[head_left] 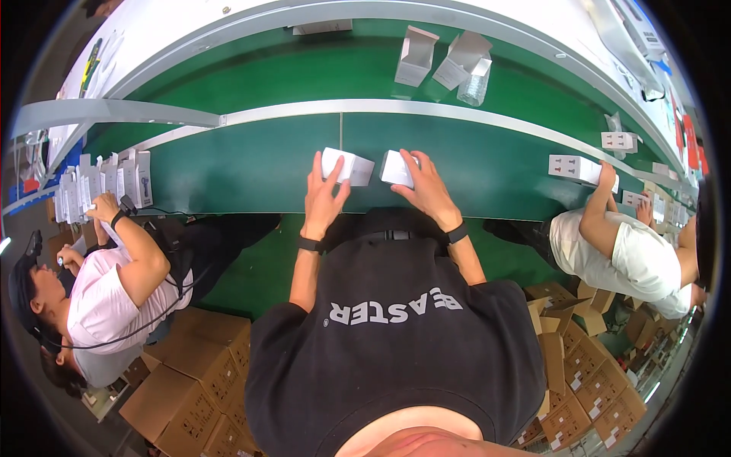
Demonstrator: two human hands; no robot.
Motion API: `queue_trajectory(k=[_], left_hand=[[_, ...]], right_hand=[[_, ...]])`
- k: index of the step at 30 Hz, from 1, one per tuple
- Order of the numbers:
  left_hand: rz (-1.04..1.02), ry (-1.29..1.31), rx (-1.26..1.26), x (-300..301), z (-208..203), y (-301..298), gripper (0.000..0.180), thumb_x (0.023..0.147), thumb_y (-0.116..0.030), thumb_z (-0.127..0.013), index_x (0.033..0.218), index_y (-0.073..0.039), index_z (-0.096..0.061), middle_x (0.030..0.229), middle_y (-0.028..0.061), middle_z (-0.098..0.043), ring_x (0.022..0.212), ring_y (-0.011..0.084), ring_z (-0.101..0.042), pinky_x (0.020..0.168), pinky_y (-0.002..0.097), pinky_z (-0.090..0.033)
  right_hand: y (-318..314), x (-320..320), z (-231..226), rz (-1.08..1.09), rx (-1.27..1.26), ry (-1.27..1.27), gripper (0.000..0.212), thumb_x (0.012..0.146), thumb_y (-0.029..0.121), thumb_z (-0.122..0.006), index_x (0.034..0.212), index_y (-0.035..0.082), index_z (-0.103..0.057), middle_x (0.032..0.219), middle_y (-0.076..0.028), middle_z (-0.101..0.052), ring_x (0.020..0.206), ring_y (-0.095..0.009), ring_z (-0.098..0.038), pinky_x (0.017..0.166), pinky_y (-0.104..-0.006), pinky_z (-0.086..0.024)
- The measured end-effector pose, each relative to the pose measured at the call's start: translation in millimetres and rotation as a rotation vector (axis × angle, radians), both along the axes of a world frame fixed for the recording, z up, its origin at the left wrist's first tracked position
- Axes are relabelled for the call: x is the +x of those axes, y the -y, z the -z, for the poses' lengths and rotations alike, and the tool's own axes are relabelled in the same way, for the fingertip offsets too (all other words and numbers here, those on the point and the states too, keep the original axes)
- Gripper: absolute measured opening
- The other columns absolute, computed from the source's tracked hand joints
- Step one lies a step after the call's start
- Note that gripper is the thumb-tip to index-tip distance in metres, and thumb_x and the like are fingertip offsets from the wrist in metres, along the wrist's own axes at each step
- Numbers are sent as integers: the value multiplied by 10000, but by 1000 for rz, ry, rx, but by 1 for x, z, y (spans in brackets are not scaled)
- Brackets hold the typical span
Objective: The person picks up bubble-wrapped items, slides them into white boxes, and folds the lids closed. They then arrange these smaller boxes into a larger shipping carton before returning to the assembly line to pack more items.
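Observation:
Two small white boxes rest on the green work surface in front of me, a short gap between them. My left hand [323, 201] is closed on the left box [359, 172], its fingers spread over the near side and top. Around the right box [396, 169] my right hand [431, 195] is closed too, with the thumb at its near edge and the fingers along its right side. Both boxes touch the surface or sit very close to it; I cannot tell which. Dark bands circle both my wrists.
On the farther green strip stand open white boxes [416, 56] and a clear plastic piece [474, 87]. A person at left handles a row of white boxes [105, 177]; a co-worker at right holds a white box [572, 167]. Brown cartons [190, 381] are stacked on both sides.

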State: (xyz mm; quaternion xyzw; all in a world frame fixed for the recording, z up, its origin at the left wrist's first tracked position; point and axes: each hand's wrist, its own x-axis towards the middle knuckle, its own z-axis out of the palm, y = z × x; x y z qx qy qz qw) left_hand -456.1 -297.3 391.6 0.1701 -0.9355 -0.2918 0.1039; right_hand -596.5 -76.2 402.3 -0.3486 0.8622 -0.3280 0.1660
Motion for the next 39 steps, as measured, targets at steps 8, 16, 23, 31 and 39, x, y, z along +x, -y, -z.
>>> queue_trajectory(k=[8,16,23,31,39], left_hand=[[27,93,-215,-29,-3,-59,665,812,-241,-756,1421,-200,-492,1511,264,-305,1201,418,-495,911,457,-502],[53,168,12,-39,-14,-44,594,849,-224,-731,1390,-152,-497,1443,261,-376,1140,407,-542,902,420,-508],[-65,-92,299,-45,0,-60,489,909,-224,-686,1340,-81,-505,1343,232,-469,1148,342,-561,908,383,-500],[-319,-81,727,-60,32,-65,463,919,-267,-663,1272,-9,-511,1203,198,-585,1116,287,-589,920,361,-475],[-309,28,738,-69,1,-84,356,905,-287,-691,1153,-50,-596,955,107,-656,862,161,-614,751,303,-493]], right_hand=[[-3,-2,-9,-40,50,-44,818,724,92,-796,1441,95,-402,1363,-214,-442,1239,-412,-471,999,-445,-460],[-10,-8,-10,-79,5,61,824,706,9,-768,1437,133,-410,1386,-212,-406,1257,-411,-461,1011,-443,-458],[-16,-16,-7,9,-135,137,699,799,128,-756,1415,76,-429,1389,-234,-398,1273,-401,-460,1042,-422,-428],[-20,-27,19,198,-214,235,550,879,268,-710,1311,0,-499,1299,-240,-472,1196,-394,-509,1016,-404,-430],[-42,-35,12,221,-187,260,489,880,275,-712,1263,31,-532,1269,-198,-493,1135,-327,-527,950,-369,-452]])
